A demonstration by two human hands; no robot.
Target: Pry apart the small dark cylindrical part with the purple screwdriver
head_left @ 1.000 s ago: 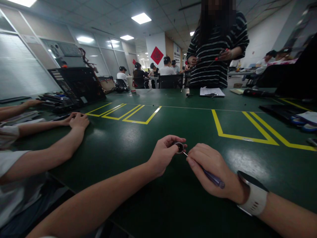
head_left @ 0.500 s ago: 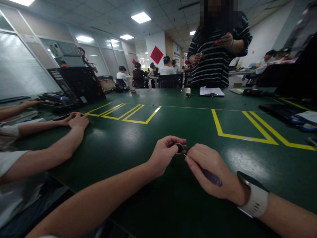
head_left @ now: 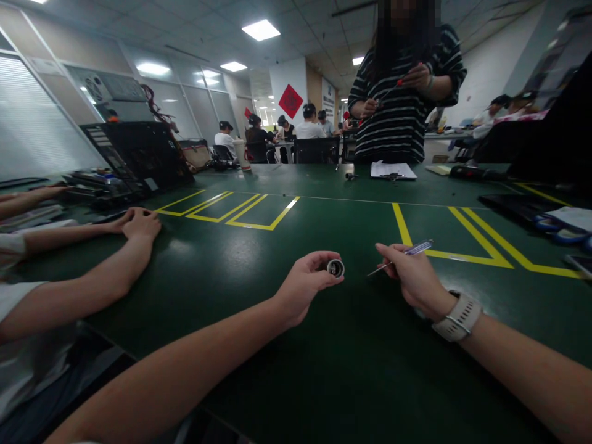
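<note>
Between thumb and fingers, my left hand (head_left: 309, 279) holds a small round metal ring-shaped part (head_left: 336, 267). Its hollow end faces me, and some detail inside is too small to name. To the right, my right hand (head_left: 414, 271) is closed round a screwdriver (head_left: 419, 247) with a translucent purplish handle. The thin shaft points down and left, its tip apart from the round part. Both hands are above the green table (head_left: 277, 271). A pale-strapped watch (head_left: 457, 317) sits on my right wrist.
Yellow tape outlines (head_left: 252, 227) mark the table ahead. A co-worker's hands (head_left: 141, 223) rest at the left, near a black computer case (head_left: 139, 154). Across the table a person in a striped shirt (head_left: 393, 117) stands behind a clipboard (head_left: 393, 171). A paper cup (head_left: 242, 155) stands far left.
My right hand has moved up and right, taking the screwdriver away from the round part, and has turned so the handle points up. My left hand has turned the part's opening more toward me.
</note>
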